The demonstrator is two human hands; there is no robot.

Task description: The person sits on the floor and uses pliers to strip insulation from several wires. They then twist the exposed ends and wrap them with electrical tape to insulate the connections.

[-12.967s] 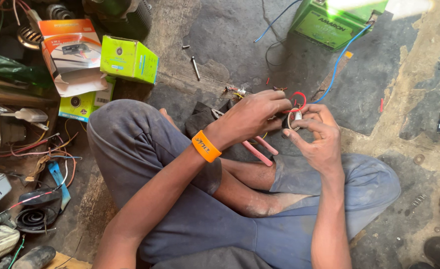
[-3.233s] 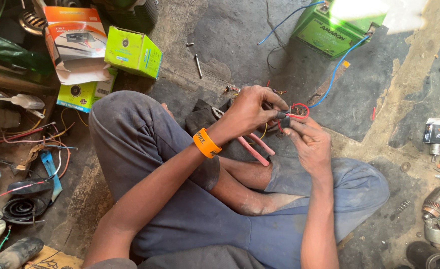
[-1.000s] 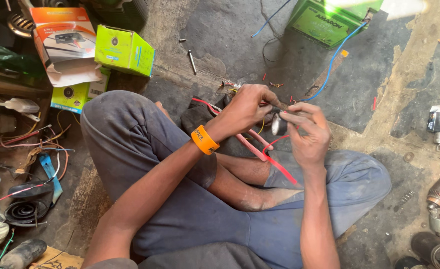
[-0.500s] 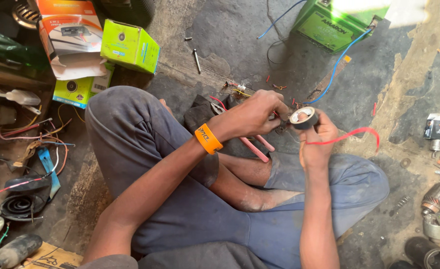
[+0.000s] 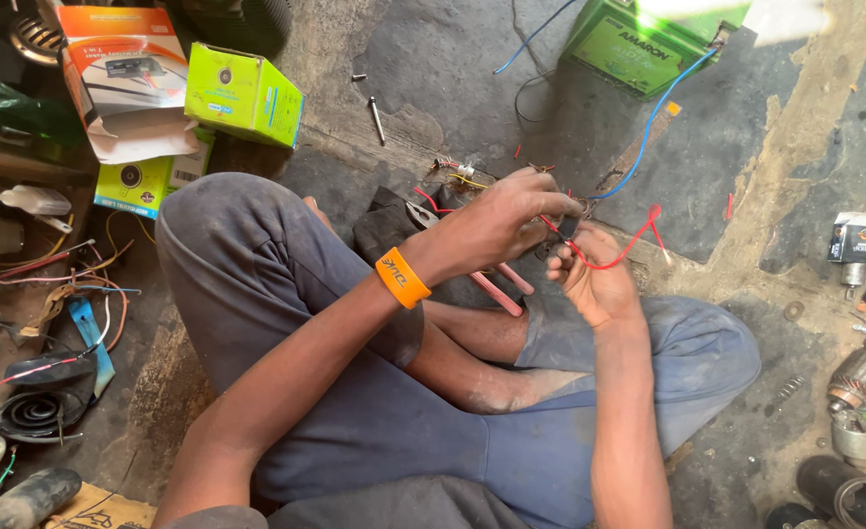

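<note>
We see a thin red insulated wire (image 5: 617,257) held up between both hands over the crossed legs, looping out to the right with its free end near the concrete floor (image 5: 452,59). At the point where the hands meet sits a small dark part (image 5: 568,227), too small to tell what it is. Left hand (image 5: 496,220) comes in from the left, orange rubber wristband (image 5: 402,278) on the wrist, fingers (image 5: 550,201) closed in a pinch on the wire and the dark part. Right hand (image 5: 594,279) is just below and touching the same spot, palm up, fingers curled loosely around the wire. Pink-handled pliers (image 5: 496,286) lie under the hands, on the lap by the dark cloth. A blue wire (image 5: 648,132) runs from near the hands up to a green rectangular battery (image 5: 639,44) at the top. Left of the knee: a lime-green cardboard box (image 5: 245,93), an open orange-and-white carton (image 5: 129,78), a tangle of loose coloured wires (image 5: 50,279). A loose metal bolt (image 5: 377,106) lies on the floor near the box. Far right edge: a copper-wound motor armature (image 5: 862,377).
</note>
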